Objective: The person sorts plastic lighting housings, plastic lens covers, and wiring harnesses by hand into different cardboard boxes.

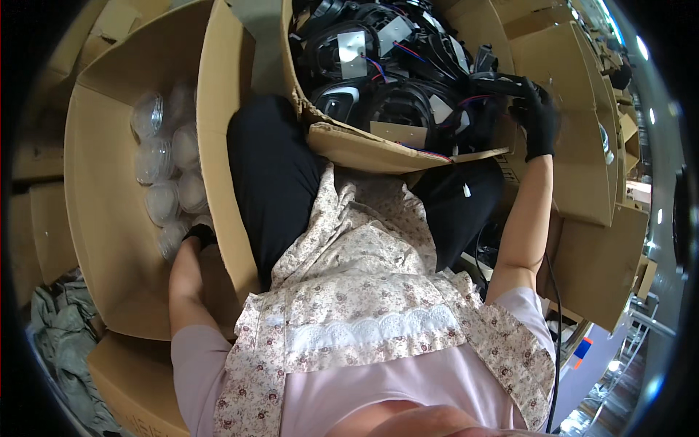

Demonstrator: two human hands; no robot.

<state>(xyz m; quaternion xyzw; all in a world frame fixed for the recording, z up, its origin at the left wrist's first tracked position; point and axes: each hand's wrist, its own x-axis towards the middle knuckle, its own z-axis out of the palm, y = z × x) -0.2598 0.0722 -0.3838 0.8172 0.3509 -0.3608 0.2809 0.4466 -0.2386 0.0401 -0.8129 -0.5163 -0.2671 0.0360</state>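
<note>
In a black glove, my right hand (537, 122) is at the right side of the front carton, its fingers closed on the end of a long black plastic part (499, 82). Below that part run thin red and blue wires. My left hand (202, 234), also gloved in black, reaches down into the left carton beside clear round plastic covers (162, 202). Its fingers are mostly hidden, so whether it grips a cover cannot be seen. Several black rounded housings (400, 105) with silver plates and coloured wires fill the front carton.
The tall left carton (109, 211) has a high flap between it and my left leg. Torn cardboard edges of the front carton (378, 149) sit close to my knees. More cardboard (575, 124) stands at the right. A black cable (557, 313) hangs by my right arm. Grey cloth (69, 342) lies lower left.
</note>
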